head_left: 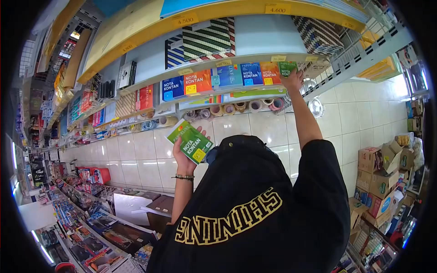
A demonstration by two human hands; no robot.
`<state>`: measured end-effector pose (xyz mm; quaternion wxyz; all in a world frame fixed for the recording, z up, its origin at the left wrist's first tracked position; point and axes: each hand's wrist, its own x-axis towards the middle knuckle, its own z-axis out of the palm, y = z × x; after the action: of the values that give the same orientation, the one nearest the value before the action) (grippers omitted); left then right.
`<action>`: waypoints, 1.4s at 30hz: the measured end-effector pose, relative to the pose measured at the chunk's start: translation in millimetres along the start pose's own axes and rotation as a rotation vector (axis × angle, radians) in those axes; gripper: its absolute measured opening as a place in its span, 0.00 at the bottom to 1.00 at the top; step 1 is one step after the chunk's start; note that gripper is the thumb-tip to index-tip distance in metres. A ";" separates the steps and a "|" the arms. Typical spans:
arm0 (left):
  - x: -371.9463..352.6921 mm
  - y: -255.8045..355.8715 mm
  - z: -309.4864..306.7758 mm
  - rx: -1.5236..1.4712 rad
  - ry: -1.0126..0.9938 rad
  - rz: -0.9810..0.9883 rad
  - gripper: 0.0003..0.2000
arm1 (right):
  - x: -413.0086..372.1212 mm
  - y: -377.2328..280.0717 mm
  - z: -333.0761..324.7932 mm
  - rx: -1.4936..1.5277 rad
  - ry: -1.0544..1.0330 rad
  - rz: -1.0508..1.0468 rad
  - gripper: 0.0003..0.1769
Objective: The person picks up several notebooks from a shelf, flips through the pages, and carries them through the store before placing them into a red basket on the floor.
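My left hand [182, 157] is closed around a green receipt book [191, 142] marked "Nota Kontan", with a yellow label near its lower corner. It is held in front of my body, its cover facing up. At the shelf, my right hand [293, 80] reaches out with its fingers closed on another green receipt book [286, 68] at the right end of a row. Left of that book stand an orange receipt book [270, 73], a dark blue one [251, 74], a light blue one [229, 76] and a red-orange one [198, 82].
Striped boxes [207, 41] sit on the shelf above, and price tags run along the yellow shelf edge [236, 14]. Tape rolls [229, 108] hang below the row. A metal upright [350, 61] stands right of my reaching arm. Cardboard boxes [375, 182] are stacked at the right.
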<state>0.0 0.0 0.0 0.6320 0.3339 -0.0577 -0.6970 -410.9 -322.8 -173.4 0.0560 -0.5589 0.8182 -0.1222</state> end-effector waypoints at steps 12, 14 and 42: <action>-26.8 5.0 -4.4 0.018 0.064 0.071 0.33 | 29.4 -5.8 5.3 -0.118 -0.295 0.158 0.69; -33.1 5.2 -5.1 0.017 0.116 0.072 0.34 | 34.0 -0.9 11.2 -0.134 -0.260 0.116 0.70; -37.1 12.4 -16.7 0.017 0.161 0.067 0.35 | 56.7 16.3 8.8 0.198 -0.122 0.180 0.56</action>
<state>18.6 37.4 7.9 0.6546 0.3922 -0.0236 -0.6458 -444.5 -370.9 -183.6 0.1710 -0.4816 0.8440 -0.1628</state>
